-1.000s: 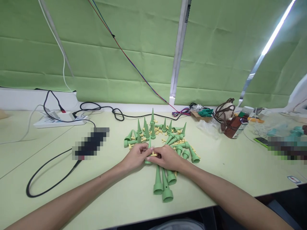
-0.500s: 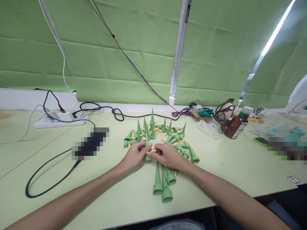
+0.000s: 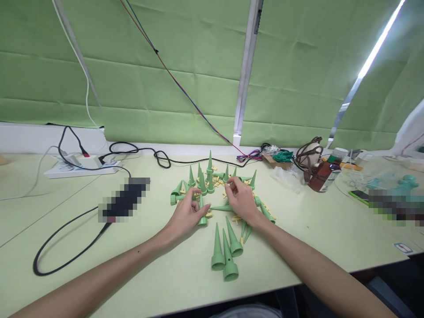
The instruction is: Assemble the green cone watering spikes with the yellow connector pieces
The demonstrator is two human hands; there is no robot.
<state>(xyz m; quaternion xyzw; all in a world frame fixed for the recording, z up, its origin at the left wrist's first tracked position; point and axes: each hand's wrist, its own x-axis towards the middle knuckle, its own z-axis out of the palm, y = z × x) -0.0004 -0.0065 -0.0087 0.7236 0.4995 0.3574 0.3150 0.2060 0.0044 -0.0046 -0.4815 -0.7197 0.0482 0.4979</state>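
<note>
A pile of green plastic cones point(image 3: 207, 179) and small yellow pegs point(image 3: 236, 218) lies mid-table. My left hand point(image 3: 185, 216) pinches one upright green cone point(image 3: 202, 215) at the pile's near edge. My right hand point(image 3: 241, 199) reaches into the pile just to the right, with its fingertips curled in a pinch over the yellow pegs; what it grips is too small to make out. A cone lies flat point(image 3: 220, 207) between the two hands. Three more green cones point(image 3: 225, 254) lie side by side nearer to me, points away.
A white power strip point(image 3: 79, 165) with plugs sits at the back left. A black cable point(image 3: 62, 251) loops from a blurred dark device point(image 3: 124, 201). On the right are a brown bottle point(image 3: 323, 176), plastic bags and clutter. The table's front edge point(image 3: 251, 289) is close.
My right hand has left the cone that both hands held and moved up and right into the pile. My left hand keeps the cone, and the three front cones are now uncovered.
</note>
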